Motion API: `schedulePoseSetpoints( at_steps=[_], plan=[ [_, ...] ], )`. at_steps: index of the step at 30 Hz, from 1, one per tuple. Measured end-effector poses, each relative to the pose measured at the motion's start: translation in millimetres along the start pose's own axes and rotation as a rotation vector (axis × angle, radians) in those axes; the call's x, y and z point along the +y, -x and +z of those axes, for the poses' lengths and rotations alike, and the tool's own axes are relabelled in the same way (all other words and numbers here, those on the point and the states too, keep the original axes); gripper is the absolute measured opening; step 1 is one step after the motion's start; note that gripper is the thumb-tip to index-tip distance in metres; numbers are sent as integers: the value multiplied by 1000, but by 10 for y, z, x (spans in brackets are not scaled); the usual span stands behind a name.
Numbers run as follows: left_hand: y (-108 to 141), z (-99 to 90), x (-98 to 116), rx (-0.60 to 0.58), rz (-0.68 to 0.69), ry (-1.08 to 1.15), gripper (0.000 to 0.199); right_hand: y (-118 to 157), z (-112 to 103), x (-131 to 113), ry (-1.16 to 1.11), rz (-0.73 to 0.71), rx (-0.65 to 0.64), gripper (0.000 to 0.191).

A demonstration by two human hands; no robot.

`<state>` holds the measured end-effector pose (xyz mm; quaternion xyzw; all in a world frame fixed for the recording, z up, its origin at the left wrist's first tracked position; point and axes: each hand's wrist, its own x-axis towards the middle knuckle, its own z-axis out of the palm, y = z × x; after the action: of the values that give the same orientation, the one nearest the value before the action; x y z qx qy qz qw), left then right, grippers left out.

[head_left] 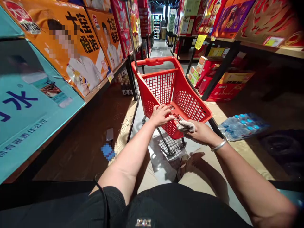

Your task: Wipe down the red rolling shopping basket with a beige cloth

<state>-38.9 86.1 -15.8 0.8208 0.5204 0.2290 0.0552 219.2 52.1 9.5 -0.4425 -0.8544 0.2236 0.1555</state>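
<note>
A red plastic shopping cart point(156, 85) with lattice walls stands in front of me in the aisle, its near end by my knees and its handle at the far end. My left hand point(162, 115) lies over the near rim, fingers bent over it into the basket. Bunched in my right hand point(200, 131) is a greyish-white cloth point(186, 126), held against the same rim farther right. The fingers of that hand are closed and partly hidden by the cloth.
Stacked orange cartons point(78, 47) and a turquoise carton point(35, 101) line the left shelf. A shrink-wrapped pack of water bottles point(242, 126) lies on the low shelf at right, near red gift boxes point(228, 91). A phone-like white object point(110, 134) and a blue packet point(107, 152) lie at lower left.
</note>
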Motion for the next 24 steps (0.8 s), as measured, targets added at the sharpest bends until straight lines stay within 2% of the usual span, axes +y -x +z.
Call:
schedulePoseSetpoints(
  at_steps=[3, 6, 8, 10, 13, 16, 19, 24],
  plan=[
    [77, -69, -111, -2, -4, 20, 37, -42, -126, 144, 132, 73, 24, 34],
    [172, -114, -177, 15, -17, 68, 32, -64, -168, 255, 276, 260, 221, 44],
    [239, -132, -203, 39, -22, 96, 28, -72, -75, 200, 343, 324, 325, 48],
    [296, -147, -218, 65, -34, 110, 26, -72, 106, 13, 371, 262, 314, 41],
    [353, -173, -232, 79, -68, 117, 25, -53, 400, -390, 382, 52, 239, 31],
    [384, -205, -258, 80, -89, 117, 23, -32, 528, -646, 404, -133, 177, 34],
    [402, -226, -297, 82, -90, 136, 24, -32, 471, -558, 406, -239, 58, 42],
    [405, -198, -323, 72, -81, 179, 27, -105, 282, -27, 360, -227, -55, 63]
  ],
)
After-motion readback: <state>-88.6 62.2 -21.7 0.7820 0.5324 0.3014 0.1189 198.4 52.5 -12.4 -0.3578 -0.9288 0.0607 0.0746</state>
